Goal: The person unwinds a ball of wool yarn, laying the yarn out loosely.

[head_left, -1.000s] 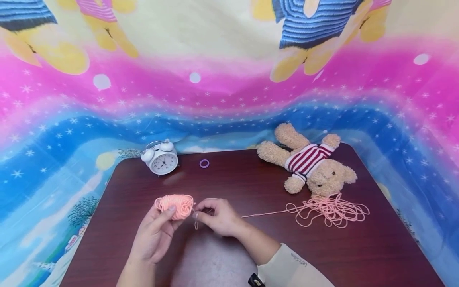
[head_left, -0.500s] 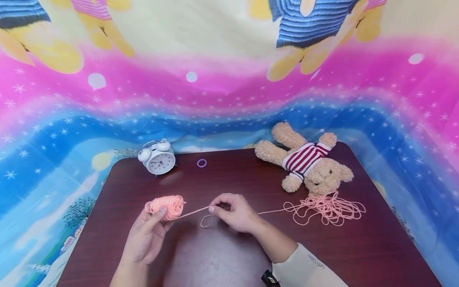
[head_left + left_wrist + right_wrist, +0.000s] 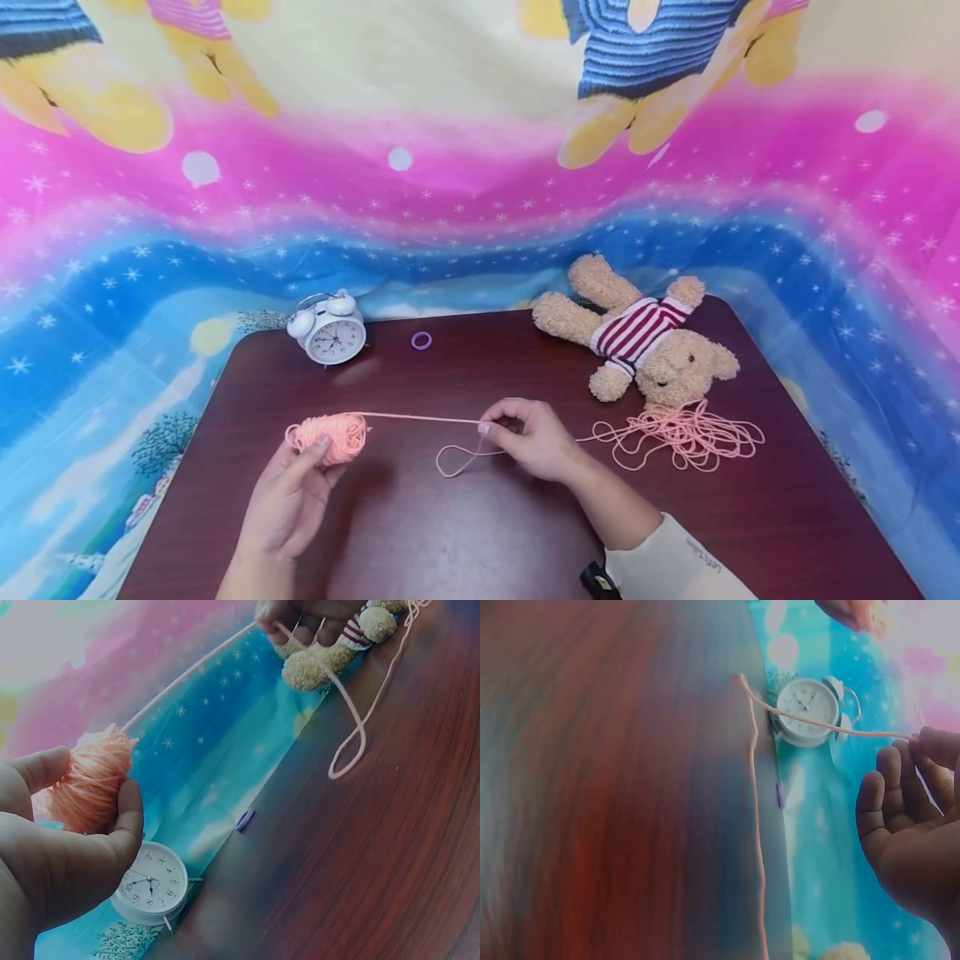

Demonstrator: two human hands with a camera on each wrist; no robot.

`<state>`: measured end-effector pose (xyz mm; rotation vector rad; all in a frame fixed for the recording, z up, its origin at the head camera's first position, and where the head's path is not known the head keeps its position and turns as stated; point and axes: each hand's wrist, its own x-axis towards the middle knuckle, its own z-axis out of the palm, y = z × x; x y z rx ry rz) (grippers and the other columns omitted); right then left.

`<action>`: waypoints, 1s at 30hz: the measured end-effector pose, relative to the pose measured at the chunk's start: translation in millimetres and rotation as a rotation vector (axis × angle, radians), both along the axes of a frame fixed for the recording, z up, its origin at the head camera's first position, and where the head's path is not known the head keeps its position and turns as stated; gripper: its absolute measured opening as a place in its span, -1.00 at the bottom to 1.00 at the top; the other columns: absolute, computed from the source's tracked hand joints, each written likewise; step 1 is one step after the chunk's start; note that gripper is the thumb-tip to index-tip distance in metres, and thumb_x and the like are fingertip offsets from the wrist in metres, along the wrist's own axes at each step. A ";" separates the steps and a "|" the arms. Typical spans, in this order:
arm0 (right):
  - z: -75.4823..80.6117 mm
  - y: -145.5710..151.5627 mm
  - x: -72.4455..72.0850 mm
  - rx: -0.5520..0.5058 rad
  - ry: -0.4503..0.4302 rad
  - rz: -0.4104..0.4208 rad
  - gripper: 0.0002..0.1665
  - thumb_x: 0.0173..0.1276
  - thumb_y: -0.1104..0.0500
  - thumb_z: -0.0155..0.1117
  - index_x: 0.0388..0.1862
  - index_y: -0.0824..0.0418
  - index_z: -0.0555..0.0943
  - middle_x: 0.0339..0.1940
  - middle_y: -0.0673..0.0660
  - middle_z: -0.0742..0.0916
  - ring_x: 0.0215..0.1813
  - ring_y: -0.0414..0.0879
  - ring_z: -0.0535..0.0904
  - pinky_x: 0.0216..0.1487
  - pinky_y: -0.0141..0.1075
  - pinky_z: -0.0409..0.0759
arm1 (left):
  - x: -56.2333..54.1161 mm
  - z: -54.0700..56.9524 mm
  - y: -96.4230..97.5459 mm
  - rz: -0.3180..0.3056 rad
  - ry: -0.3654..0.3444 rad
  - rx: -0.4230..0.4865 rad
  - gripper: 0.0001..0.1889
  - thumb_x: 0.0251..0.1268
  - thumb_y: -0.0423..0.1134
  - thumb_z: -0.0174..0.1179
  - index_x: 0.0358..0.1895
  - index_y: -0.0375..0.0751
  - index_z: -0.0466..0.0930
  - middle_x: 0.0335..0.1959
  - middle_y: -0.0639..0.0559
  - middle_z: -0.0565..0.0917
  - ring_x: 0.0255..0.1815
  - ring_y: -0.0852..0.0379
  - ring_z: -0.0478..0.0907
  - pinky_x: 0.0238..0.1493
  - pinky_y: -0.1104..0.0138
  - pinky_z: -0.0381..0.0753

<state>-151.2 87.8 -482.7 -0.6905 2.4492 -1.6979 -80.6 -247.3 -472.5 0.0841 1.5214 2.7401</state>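
Note:
My left hand [image 3: 288,500] grips a small wound ball of peach yarn [image 3: 330,437] between thumb and fingers, raised over the table; the left wrist view shows the yarn ball [image 3: 94,780] up close. A strand [image 3: 420,417] runs taut from the ball's top to my right hand [image 3: 532,437], which pinches it between thumb and forefinger. In the right wrist view the other fingers of the right hand [image 3: 915,802] are loosely bent. Below the pinch, slack yarn [image 3: 450,475] hangs in a loop and leads off right to a loose tangle of yarn [image 3: 690,437] on the table.
A white twin-bell alarm clock [image 3: 333,337] stands at the back left of the dark wooden table [image 3: 465,542]. Right of it lies a purple ring [image 3: 422,340]. A teddy bear [image 3: 645,333] in a striped shirt lies at the back right, its head by the tangle. A printed cloth [image 3: 465,208] hangs behind.
My right hand has moved right, drawing the strand from beside the ball into a long taut line. The left hand with the ball has shifted a little left. The slack loop has moved right.

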 end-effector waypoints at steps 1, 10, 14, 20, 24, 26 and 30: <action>0.6 3.5 -1.1 0.005 0.000 -0.010 -0.96 0.43 0.14 0.42 -0.21 0.06 0.77 -0.39 -0.10 0.74 -0.39 -0.22 0.57 -0.36 -0.39 0.56 | 0.1 -0.3 -1.4 0.002 0.003 0.006 -0.73 0.67 -0.45 -0.15 0.24 -0.21 0.44 0.07 0.00 0.67 0.08 0.12 0.67 0.17 0.27 0.62; 1.5 33.7 -7.7 0.049 0.021 -0.065 -0.93 0.45 0.09 0.41 -0.21 0.05 0.77 -0.39 -0.11 0.73 -0.41 -0.20 0.55 -0.38 -0.36 0.55 | 3.2 -4.0 -12.8 0.014 0.007 0.052 -0.69 0.69 -0.44 -0.18 0.28 -0.24 0.47 0.14 -0.03 0.67 0.14 0.11 0.66 0.17 0.25 0.66; 0.6 46.8 -7.6 0.072 0.018 -0.084 -0.90 0.47 0.07 0.40 -0.21 0.05 0.77 -0.38 -0.13 0.73 -0.38 -0.21 0.57 -0.35 -0.36 0.56 | 5.2 -5.0 -16.7 0.008 0.000 0.046 -0.68 0.69 -0.43 -0.18 0.27 -0.21 0.51 0.14 -0.03 0.69 0.14 0.11 0.67 0.17 0.24 0.65; 1.2 67.6 -8.1 0.091 0.024 -0.112 -0.93 0.47 0.06 0.40 -0.20 0.01 0.76 -0.32 -0.14 0.76 -0.30 -0.19 0.62 -0.24 -0.34 0.59 | 8.1 -5.9 -21.5 0.037 -0.038 0.016 -0.69 0.69 -0.41 -0.15 0.23 -0.15 0.54 0.10 0.01 0.72 0.07 0.15 0.68 0.07 0.25 0.62; 2.3 82.7 -9.4 0.104 0.030 -0.153 -0.95 0.46 0.07 0.41 -0.19 -0.01 0.76 -0.26 -0.13 0.78 -0.17 -0.19 0.65 -0.11 -0.33 0.59 | 8.1 -6.8 -23.5 0.053 -0.036 0.006 -0.70 0.68 -0.43 -0.14 0.22 -0.17 0.54 0.10 0.00 0.70 0.06 0.14 0.68 0.08 0.25 0.65; 3.7 90.0 -9.9 0.105 0.035 -0.170 -0.95 0.46 0.09 0.40 -0.18 0.01 0.76 -0.24 -0.12 0.78 -0.12 -0.19 0.66 -0.05 -0.34 0.58 | 7.8 -7.3 -24.5 0.061 -0.033 0.002 -0.70 0.67 -0.44 -0.14 0.22 -0.17 0.52 0.09 0.01 0.69 0.05 0.14 0.68 0.08 0.26 0.65; 6.0 105.0 -11.5 0.100 0.018 -0.198 -0.92 0.47 0.12 0.40 -0.17 0.09 0.77 -0.23 -0.07 0.79 -0.12 -0.18 0.65 -0.03 -0.37 0.58 | 7.2 -8.3 -26.2 0.071 -0.026 0.026 -0.70 0.67 -0.45 -0.15 0.23 -0.17 0.49 0.08 0.02 0.66 0.04 0.13 0.67 0.08 0.28 0.65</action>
